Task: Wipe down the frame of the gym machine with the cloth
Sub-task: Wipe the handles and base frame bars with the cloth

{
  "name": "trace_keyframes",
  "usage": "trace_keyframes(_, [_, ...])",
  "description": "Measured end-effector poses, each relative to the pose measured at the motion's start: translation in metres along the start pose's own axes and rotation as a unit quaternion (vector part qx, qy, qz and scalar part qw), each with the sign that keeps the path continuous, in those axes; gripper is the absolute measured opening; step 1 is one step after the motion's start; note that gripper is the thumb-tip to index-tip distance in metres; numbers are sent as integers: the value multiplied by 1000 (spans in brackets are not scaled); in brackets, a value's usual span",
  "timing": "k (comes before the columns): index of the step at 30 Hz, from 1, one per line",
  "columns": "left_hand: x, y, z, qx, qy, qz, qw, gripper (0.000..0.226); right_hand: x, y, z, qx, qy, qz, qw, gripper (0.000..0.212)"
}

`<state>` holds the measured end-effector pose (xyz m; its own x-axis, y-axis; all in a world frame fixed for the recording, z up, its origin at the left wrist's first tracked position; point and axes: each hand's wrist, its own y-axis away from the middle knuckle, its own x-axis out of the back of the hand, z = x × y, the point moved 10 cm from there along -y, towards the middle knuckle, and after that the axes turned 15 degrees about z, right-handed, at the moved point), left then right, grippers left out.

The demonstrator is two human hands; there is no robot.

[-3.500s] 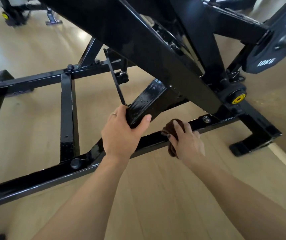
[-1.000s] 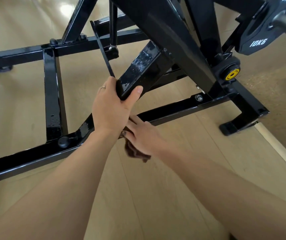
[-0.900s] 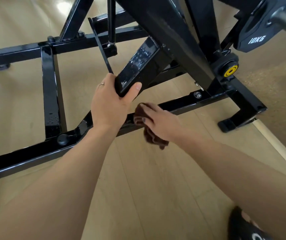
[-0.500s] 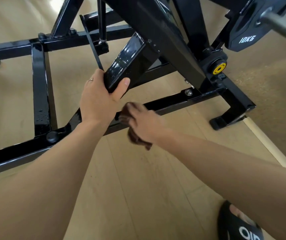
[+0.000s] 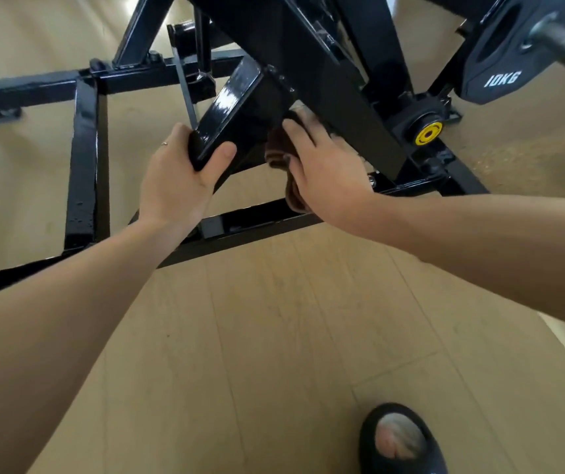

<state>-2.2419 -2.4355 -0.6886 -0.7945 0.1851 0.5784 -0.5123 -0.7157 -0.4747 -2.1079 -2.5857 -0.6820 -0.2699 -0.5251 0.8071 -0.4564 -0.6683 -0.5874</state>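
Observation:
The black steel frame of the gym machine [image 5: 86, 159] spreads over the wooden floor, with a glossy slanted bar [image 5: 229, 104] rising from its middle. My left hand [image 5: 175, 179] grips the lower end of that slanted bar, thumb on its right side. My right hand [image 5: 325, 162] presses a brown cloth [image 5: 281, 155] against the right side of the slanted bar, just under the big diagonal beam [image 5: 325, 80]. The fingers lie fairly straight over the cloth, and a fold of it hangs below the palm.
A 10KG weight plate [image 5: 500, 66] sits on a bar at the upper right, above a yellow-capped pivot [image 5: 428, 133]. The low base rail [image 5: 247, 227] crosses under my arms. My foot in a black slipper [image 5: 401, 439] stands at the bottom right on the floor.
My right hand has lifted the cloth from the low base rail up to the side of the slanted bar. My left hand keeps its grip; the view has shifted lower and closer.

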Motion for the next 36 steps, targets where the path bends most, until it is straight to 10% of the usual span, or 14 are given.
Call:
trace_keyframes(8, [-4,-2,-4,15,2,-20,1000,54,-31,-32,9,-225,10,8,974,41])
trace_keyframes(13, [-3,-1,3,17,10,-29,999,50,-63,-24,-64,-51,-208,-118,970,31])
trace_keyframes(18, [-1,-2,5,12,-20,-39,999,50,-62,-25,-58,25,-205,-59,977,34])
trace_keyframes(23, [-2,1,6,31,-8,-21,999,34,-34,-18,16,-130,-50,90,986,45])
trace_keyframes(28, [0,4,10,30,1,-16,999,37,-41,-16,4,-111,-31,46,992,53])
trace_keyframes(32, [2,3,14,29,2,-18,999,36,-54,26,-75,26,-217,-28,975,50])
trace_keyframes(36, [1,6,13,32,-8,-40,999,38,-88,79,-87,-113,-412,-159,890,42])
